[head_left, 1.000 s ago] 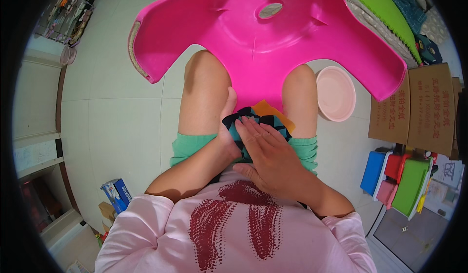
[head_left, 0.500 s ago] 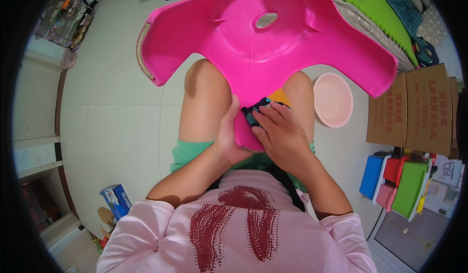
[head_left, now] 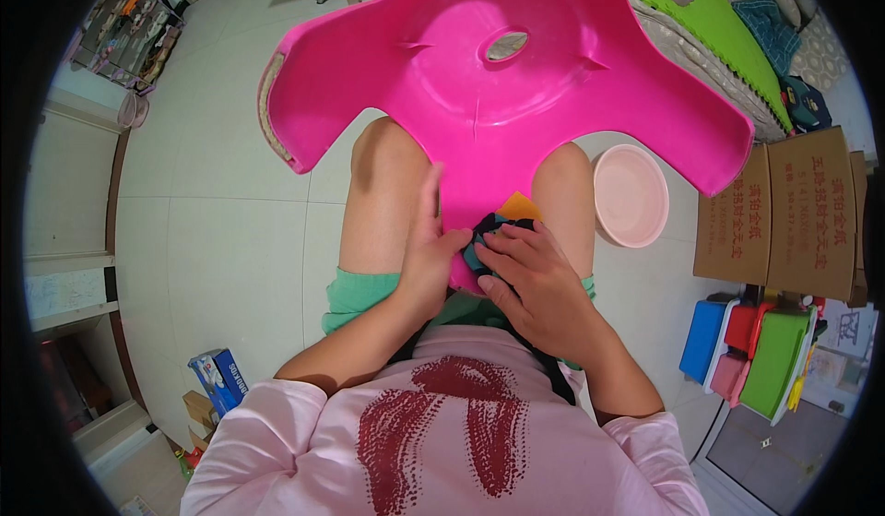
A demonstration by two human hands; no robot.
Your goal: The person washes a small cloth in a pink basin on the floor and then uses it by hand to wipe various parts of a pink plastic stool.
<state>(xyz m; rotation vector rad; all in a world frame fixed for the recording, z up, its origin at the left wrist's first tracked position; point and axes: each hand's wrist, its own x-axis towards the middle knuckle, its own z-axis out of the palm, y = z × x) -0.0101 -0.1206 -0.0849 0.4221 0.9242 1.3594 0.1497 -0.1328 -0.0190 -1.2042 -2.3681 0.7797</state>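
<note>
An upturned hot-pink plastic stool [head_left: 516, 92] lies over my lap, its hollow underside facing me and one leg between my knees. My right hand [head_left: 530, 272] presses a bunched dark cloth [head_left: 481, 256] with teal patches against the inner face of that leg, near its end. An orange-yellow piece [head_left: 521, 207] sticks out beyond the cloth. On the leg's left edge is my left hand [head_left: 429, 262], its thumb over the inner face beside the cloth and one finger stretched upward, slightly blurred. The leg's tip is mostly hidden by both hands.
To the right of my knee a pale pink basin [head_left: 631, 195] stands on the tiled floor. Cardboard boxes [head_left: 811, 212] and coloured bins [head_left: 774, 359] stand farther right. A blue box [head_left: 218, 379] is at lower left. A bed with a green cover [head_left: 710, 27] lies at upper right.
My right hand and the cloth have slid down toward the leg's end. My left hand has shifted its grip, bringing its thumb in beside the cloth. The stool has barely moved.
</note>
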